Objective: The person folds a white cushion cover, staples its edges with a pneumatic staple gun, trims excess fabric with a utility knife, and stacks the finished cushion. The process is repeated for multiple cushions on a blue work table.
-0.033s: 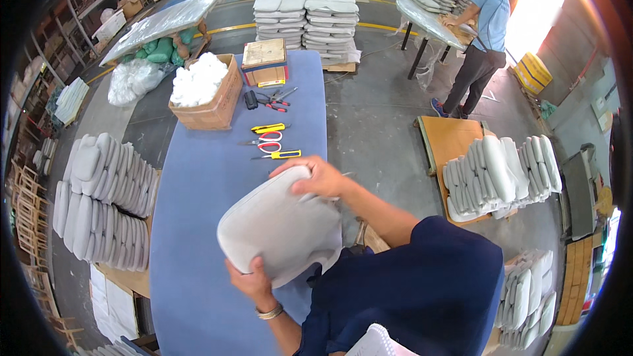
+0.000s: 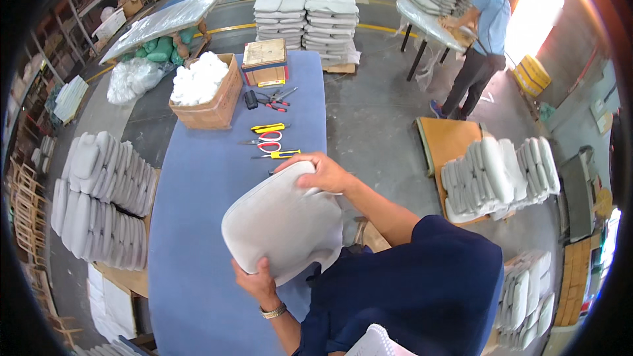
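I hold a light grey seat cushion (image 2: 283,224) tilted above the blue-covered table (image 2: 198,237). My left hand (image 2: 256,282), with a metal band at its wrist, grips the cushion's lower left edge, thumb on top. Closed on the upper right corner is my right hand (image 2: 320,173), its thumb also on the upper face. The fingers under the cushion are hidden. Just beyond the right hand lie a yellow-handled tool (image 2: 280,154), red-and-white scissors (image 2: 269,142) and a yellow utility knife (image 2: 269,128).
Farther back on the table are pliers (image 2: 273,100), a carton of white stuffing (image 2: 208,89) and a smaller box (image 2: 265,62). Grey cushions stand stacked left (image 2: 99,204), right (image 2: 491,171) and ahead (image 2: 304,20). A person in light blue (image 2: 489,20) works at another table at the far right.
The cushion and both my hands have shifted slightly to the right. My grip on it looks the same.
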{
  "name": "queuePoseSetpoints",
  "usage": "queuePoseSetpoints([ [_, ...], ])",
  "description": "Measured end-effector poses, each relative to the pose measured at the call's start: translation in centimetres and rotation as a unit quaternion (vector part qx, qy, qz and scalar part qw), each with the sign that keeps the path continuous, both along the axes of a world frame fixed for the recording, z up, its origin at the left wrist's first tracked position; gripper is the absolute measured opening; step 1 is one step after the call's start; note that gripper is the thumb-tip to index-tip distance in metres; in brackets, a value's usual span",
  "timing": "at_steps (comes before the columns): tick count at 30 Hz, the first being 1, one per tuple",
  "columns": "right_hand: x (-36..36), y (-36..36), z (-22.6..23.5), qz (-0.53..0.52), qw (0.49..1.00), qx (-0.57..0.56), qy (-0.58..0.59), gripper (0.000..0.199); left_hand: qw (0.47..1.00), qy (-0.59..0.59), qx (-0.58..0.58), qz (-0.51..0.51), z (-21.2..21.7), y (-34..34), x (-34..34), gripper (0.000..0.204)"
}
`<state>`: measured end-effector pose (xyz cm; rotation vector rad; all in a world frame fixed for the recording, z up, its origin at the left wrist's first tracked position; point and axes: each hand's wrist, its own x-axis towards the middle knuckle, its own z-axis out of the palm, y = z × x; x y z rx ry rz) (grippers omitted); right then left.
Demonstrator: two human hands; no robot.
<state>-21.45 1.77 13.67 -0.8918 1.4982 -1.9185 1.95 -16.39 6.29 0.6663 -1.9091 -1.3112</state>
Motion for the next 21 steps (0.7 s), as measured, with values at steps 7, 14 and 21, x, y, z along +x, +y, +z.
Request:
queuePoseSetpoints([
  [7, -4.5, 5.7, -5.6, -0.086, 0.989, 0.009, -0.118, 0.096, 0.988, -0.104, 0.097, -0.057, -11.3, 5.1, 6.1, 0.073],
  [14, -7.2, 11.1, -11.5, -0.220, 0.930, -0.109, -0.273, 0.095, 0.957, -0.191, 0.195, -0.097, -14.4, 5.4, 7.3, 0.065],
  [21, -3.9, 3.7, -8.2, -0.172, 0.955, -0.121, -0.210, 0.085, 0.954, -0.168, 0.249, -0.016, -13.8, 3.4, 11.1, 0.053],
])
